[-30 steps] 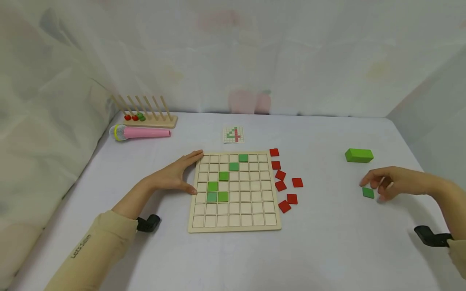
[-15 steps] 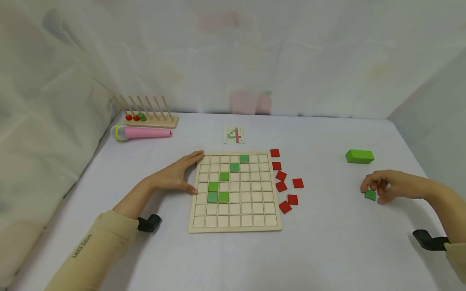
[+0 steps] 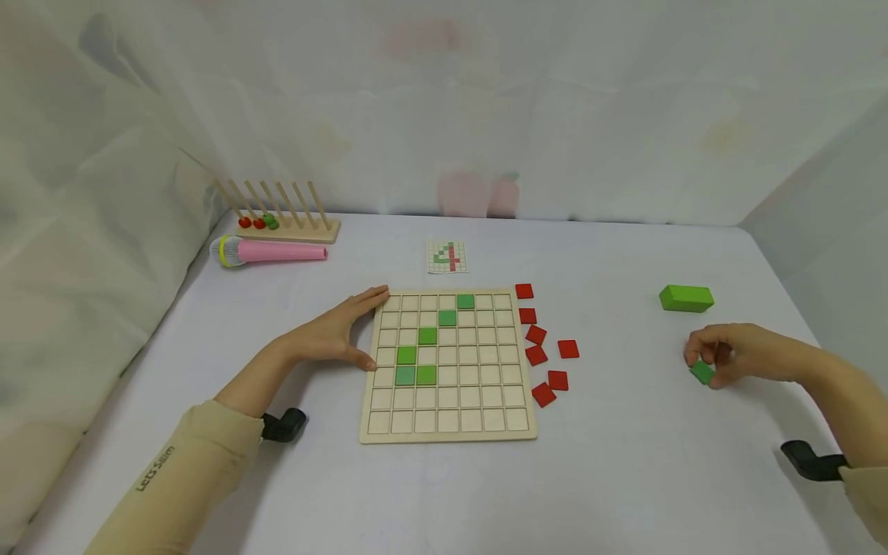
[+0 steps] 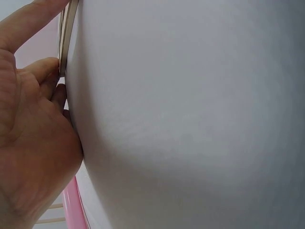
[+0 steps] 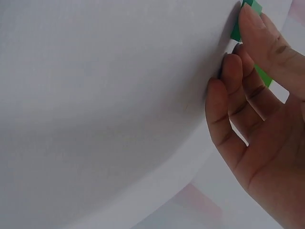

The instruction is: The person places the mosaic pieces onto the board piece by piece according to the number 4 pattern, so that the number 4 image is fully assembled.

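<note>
At the wooden grid board [image 3: 468,398], my left hand [image 3: 330,330] rests with thumb and fingers spread, the tips touching the left edge. The left wrist view shows the fingers against the board's side [image 4: 68,38]. Several green tiles [image 3: 426,375] lie in the grid's squares. On the right of the table, my right hand [image 3: 745,353] pinches a green square tile [image 3: 702,373] between thumb and finger. That tile is tilted, and the right wrist view shows it [image 5: 236,31] at the thumb tip, partly hidden.
Several red tiles [image 3: 568,349] lie right of the board. A green block [image 3: 686,298] sits behind my right hand. Behind the board lies a small pattern card [image 3: 447,257]. At the back left are a pink toy microphone [image 3: 280,252] and a pegged wooden stand [image 3: 305,233].
My right thumb and finger have closed on the green tile, which lay flat before and is now tilted. My left hand has stayed at the board's edge.
</note>
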Tool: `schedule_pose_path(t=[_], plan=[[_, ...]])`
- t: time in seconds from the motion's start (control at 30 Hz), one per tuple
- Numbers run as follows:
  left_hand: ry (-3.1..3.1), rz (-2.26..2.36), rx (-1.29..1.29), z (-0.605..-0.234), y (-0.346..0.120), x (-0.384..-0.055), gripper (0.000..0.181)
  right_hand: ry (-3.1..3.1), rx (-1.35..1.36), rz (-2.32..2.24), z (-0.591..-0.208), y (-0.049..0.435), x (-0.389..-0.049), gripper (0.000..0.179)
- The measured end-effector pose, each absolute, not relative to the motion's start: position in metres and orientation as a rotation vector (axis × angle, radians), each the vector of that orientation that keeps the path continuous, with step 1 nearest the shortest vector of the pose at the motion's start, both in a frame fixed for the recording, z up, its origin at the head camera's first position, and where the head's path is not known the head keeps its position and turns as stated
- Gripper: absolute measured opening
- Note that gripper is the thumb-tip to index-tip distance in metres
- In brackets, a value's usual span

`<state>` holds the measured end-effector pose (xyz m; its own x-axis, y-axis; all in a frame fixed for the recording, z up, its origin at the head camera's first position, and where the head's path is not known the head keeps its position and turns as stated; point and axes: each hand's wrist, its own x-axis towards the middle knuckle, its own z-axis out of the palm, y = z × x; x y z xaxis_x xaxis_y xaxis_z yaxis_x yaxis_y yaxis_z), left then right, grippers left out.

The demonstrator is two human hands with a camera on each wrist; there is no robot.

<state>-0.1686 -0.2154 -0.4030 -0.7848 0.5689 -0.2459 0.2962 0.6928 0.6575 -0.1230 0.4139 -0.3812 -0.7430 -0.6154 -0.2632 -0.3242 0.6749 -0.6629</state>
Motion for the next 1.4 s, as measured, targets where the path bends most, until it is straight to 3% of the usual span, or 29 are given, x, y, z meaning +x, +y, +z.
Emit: schedule_pose_path(t=[0.27, 0.53, 1.4], plan=[[2.466, 0.857, 0.672, -0.404, -0.217, -0.169, 0.120, 2.550, -0.566, -0.582, -0.368, 0.384, -0.127, 0.024], [2.457, 0.855, 0.670, -0.405, -0.215, -0.171, 0.122, 2.575, -0.618, -0.693, -0.352, 0.339, -0.133, 0.011], [2.463, 0.866, 0.659, -0.404, -0.217, -0.170, 0.122, 2.462, -0.692, -0.966, -0.350, 0.169, -0.145, 0.015]])
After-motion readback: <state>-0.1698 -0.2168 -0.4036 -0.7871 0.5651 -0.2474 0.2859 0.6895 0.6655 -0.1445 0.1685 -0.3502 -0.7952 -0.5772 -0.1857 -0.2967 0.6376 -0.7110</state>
